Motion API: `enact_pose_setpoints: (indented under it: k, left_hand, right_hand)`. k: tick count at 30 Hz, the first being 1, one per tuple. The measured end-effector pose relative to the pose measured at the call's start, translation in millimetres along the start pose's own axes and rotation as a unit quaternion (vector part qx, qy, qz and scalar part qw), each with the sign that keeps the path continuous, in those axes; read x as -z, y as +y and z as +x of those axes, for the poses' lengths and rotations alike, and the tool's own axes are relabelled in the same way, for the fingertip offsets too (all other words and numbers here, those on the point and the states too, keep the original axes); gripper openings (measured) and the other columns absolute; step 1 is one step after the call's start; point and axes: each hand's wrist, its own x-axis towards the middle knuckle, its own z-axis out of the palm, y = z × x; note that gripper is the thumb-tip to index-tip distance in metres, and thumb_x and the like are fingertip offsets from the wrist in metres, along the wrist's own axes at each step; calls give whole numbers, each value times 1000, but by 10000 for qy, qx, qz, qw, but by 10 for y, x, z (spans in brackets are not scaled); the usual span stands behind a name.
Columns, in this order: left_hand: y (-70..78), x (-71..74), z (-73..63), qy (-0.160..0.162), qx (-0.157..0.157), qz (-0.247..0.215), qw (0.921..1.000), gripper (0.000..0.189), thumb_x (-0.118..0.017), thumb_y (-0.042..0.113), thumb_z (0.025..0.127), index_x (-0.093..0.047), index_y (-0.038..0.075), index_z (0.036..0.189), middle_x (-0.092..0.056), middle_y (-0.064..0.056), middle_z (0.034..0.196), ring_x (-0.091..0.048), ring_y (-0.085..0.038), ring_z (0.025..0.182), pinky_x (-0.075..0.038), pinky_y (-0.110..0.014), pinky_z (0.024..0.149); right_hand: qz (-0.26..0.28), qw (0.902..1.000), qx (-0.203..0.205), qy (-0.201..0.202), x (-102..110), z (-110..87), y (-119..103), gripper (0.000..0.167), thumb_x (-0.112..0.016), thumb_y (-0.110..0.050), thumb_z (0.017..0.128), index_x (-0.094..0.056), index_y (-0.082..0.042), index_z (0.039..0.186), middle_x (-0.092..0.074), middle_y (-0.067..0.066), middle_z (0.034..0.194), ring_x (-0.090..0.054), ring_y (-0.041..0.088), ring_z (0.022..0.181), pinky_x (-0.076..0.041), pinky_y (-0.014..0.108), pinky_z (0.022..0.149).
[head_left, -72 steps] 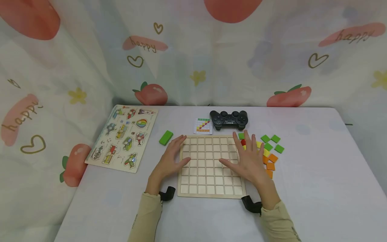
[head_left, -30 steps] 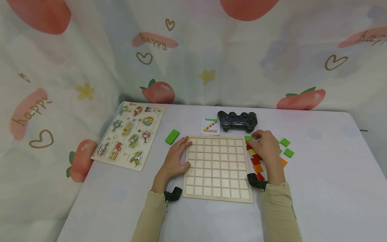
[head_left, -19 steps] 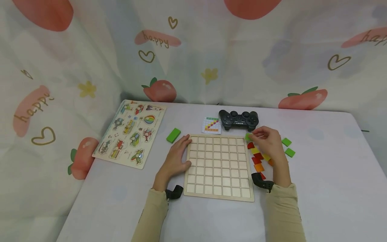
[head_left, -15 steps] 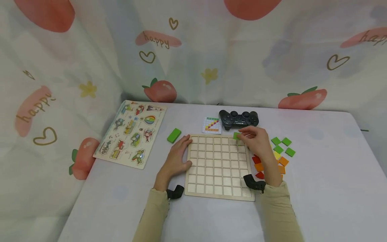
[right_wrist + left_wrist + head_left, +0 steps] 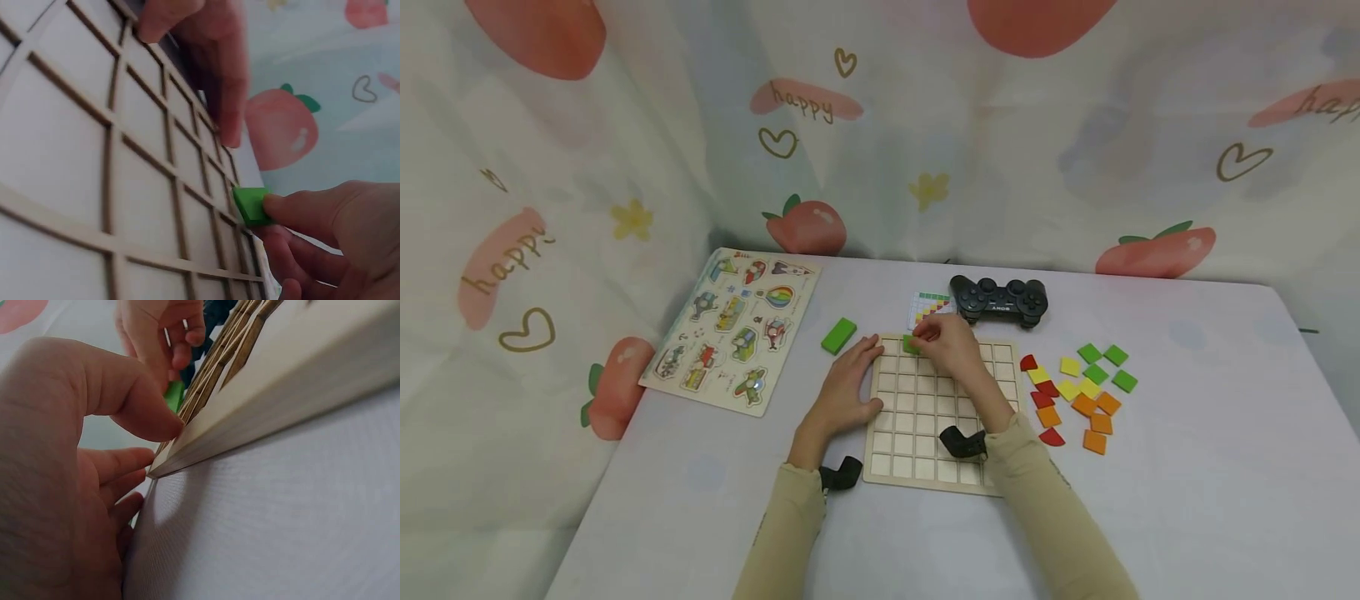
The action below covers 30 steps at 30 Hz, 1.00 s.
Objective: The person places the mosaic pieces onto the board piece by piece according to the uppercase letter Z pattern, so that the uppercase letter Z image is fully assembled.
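Observation:
My right hand (image 5: 953, 348) pinches a green square tile (image 5: 251, 206) between thumb and fingers. In the right wrist view the tile is tilted, with its edge right at the grid of the wooden board (image 5: 905, 423). It overlaps the top left cells of that board in the head view. My left hand (image 5: 844, 393) rests along the board's left edge. Its thumb touches the rim from above and the fairly straight fingers lie at the side, as the left wrist view shows. Part of the board is hidden under my right forearm.
Right of the board lie several loose tiles: green (image 5: 1124, 381), yellow (image 5: 1070, 366), orange (image 5: 1095, 442) and red (image 5: 1052, 437). Behind it are a pattern card (image 5: 922, 307) and a black game controller (image 5: 998, 300). Leftward sit a green block (image 5: 838, 336) and a picture puzzle board (image 5: 763, 350).
My right hand has taken hold of a green tile at the board's right and carried it left across the top row. My left hand has settled at the board's left edge.

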Motion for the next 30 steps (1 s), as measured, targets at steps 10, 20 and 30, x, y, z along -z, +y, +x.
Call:
enact_pose_setpoints:
  k: [10,20,30]
  left_hand:
    - [21,-25,17,-75,52,126,9999,82,-61,24,68,-43,5,146,-30,-7,159,-23,-24,148,-23,-47,118]
    - [13,-19,-1,-10,34,59,10000,83,-60,23,66,-44,4,145,-32,-8,158,-24,-25,147,-23,-47,117]
    - [3,-44,-30,58,56,81,9999,82,-60,24,66,-45,4,145,-33,-8,158,-25,-25,147,-24,-49,117]
  right_hand:
    - [-574,9980,-128,-235,-74,22,10,15,-71,-17,89,-76,-5,97,-71,7,87,-65,23,81,-51,39,71]
    - [-498,9928,-155,1078,680,-357,227,23,-67,-17,92,-71,0,107,-68,17,102,-64,32,89,-51,43,72]
    - [-1583,9469,-2272,1633,1442,-793,1049,43,-61,-21,93,-59,8,124,-58,30,118,-54,47,98,-47,56,77]
